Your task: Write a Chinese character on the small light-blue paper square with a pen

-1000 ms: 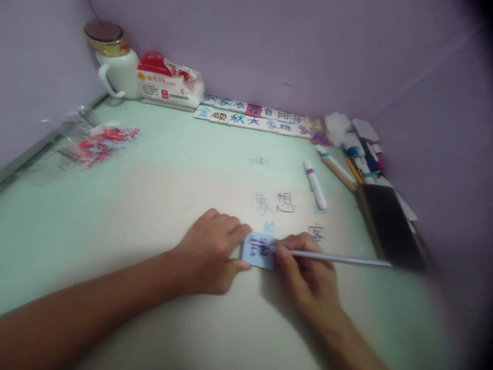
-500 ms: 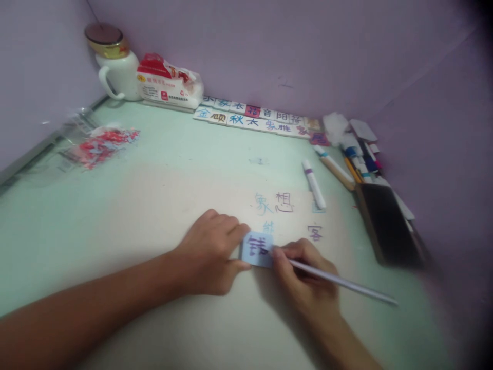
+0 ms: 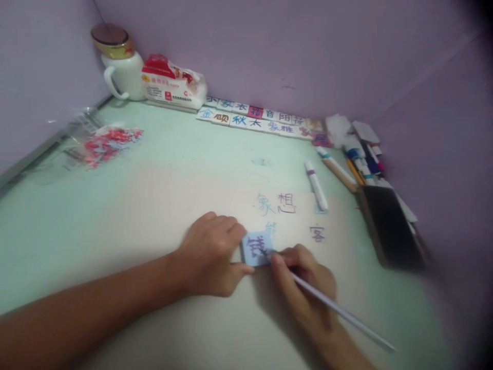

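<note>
A small light-blue block (image 3: 250,257) with a dark purple written character lies on the pale sheet. My left hand (image 3: 215,252) is closed on its left side, thumb at the near edge and fingers at the far edge. My right hand (image 3: 304,282) pinches a slim pale-lilac pen-shaped tool (image 3: 342,311) close to its tip. That tip meets the character's right part; whether it is a blade or a nib cannot be made out. The tool's long shaft slants down to the right. Just beyond the block, blue and purple characters (image 3: 285,203) are written on the sheet.
A white marker (image 3: 316,186) and a black phone (image 3: 391,223) lie to the right, near pens and white pieces. Two rows of lettered tiles (image 3: 254,122) line the back wall beside a tissue pack (image 3: 175,85) and white mug (image 3: 133,77). Red and blue scraps (image 3: 110,146) sit left.
The tool's back end has swung down toward me, so its shaft slants more steeply. Its tip stays at the character's right part. My left hand keeps its hold on the block.
</note>
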The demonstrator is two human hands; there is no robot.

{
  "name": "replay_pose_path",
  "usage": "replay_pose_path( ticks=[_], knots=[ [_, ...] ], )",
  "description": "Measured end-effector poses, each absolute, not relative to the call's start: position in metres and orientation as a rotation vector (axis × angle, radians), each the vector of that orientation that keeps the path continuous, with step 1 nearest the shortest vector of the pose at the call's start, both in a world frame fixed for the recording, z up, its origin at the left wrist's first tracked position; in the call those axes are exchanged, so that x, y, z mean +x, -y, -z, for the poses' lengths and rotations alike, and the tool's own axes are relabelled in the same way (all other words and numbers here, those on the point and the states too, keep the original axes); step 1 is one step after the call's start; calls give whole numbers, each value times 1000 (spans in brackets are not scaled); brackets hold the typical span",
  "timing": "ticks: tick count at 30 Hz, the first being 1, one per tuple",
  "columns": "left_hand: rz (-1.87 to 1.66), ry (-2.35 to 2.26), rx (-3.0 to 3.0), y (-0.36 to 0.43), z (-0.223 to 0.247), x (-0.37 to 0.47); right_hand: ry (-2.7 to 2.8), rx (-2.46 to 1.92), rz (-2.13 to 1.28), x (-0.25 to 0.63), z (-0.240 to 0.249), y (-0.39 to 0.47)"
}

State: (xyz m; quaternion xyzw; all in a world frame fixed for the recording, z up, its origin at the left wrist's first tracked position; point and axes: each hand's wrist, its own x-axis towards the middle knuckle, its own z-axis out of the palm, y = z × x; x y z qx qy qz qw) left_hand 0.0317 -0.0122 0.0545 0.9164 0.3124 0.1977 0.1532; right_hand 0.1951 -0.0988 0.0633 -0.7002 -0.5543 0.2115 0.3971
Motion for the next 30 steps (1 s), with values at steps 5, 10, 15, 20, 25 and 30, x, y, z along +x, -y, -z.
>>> replay_pose_path(
  ticks=[5, 10, 15, 20, 25, 30],
  knots=[
    [-575, -903, 2615, 12, -55, 33, 1434, -1775, -526, 194, -64, 99],
    [-579, -914, 2600, 12, -54, 33, 1470, -1776, -500, 195, -61, 101],
    [-590, -922, 2600, 12, -54, 34, 1441, -1785, -499, 193, -60, 101],
    [-579, -925, 2603, 12, -55, 34, 1323, -1847, -595, 190, -62, 101],
    [-587, -940, 2596, 13, -54, 35, 1230, -1911, -649, 188, -64, 100],
    [-579, -956, 2594, 14, -55, 35, 1224, -1918, -648, 187, -65, 101]
  ],
)
